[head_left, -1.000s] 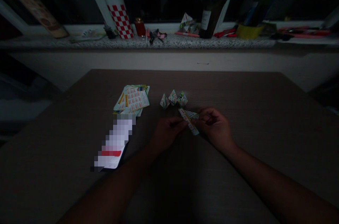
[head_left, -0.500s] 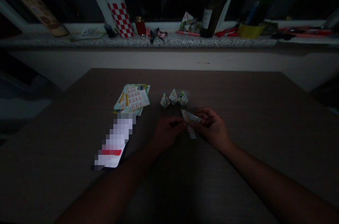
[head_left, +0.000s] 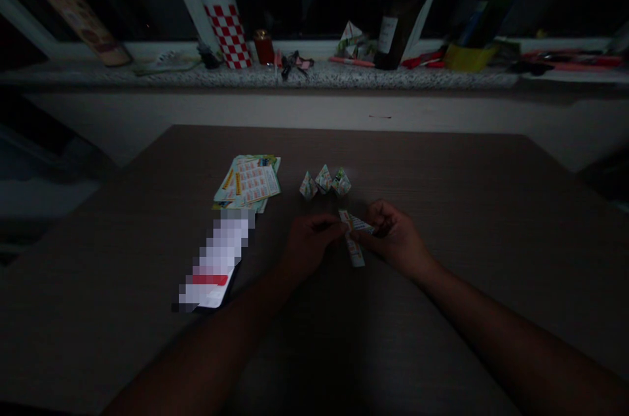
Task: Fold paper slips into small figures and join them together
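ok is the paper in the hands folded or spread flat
Folded: the paper, held by left hand and right hand, is narrow, with a pointed flap sticking out.

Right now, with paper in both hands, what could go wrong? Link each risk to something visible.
The folded paper might crease crookedly: the light is dim, and the left grip and right grip partly cover it.
The three paper shapes just beyond could get knocked.
The left forearm might nudge the phone beside it.

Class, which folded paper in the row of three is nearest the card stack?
The leftmost folded paper; the middle one and rightmost one sit farther from the stack.
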`<state>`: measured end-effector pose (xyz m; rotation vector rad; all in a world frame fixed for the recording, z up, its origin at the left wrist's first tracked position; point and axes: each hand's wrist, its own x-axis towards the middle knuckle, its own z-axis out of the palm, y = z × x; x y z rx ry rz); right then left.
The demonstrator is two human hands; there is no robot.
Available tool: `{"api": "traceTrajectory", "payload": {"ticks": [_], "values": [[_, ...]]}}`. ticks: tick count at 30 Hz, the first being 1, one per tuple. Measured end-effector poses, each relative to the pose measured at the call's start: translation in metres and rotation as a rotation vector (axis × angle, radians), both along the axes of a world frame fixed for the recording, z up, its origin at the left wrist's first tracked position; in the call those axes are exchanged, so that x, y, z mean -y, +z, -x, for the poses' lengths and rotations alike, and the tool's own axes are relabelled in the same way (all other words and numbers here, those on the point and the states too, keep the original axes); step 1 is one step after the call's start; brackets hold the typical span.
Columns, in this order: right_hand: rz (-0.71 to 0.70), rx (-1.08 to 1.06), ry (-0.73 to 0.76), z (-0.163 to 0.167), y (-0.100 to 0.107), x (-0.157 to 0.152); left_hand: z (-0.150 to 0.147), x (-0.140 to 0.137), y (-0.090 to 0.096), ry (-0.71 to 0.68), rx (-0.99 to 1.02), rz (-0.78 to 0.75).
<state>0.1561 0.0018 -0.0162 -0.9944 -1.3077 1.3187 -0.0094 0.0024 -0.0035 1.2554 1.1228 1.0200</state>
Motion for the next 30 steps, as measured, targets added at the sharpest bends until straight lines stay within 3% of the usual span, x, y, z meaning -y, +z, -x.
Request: {"api": "traceTrajectory", "payload": {"ticks": [9, 30], "values": [[-0.002, 0.031, 0.003, 0.0023, -0.0008, 0.0021, 0.0017, 0.0002, 0.0033, 0.106, -0.015, -0.025], [-0.023, 0.058, 0.011, -0.0004, -0.0016, 0.0027, 0.0059, -0.0029, -0.0005, 0.079, 0.078, -0.061]]}}
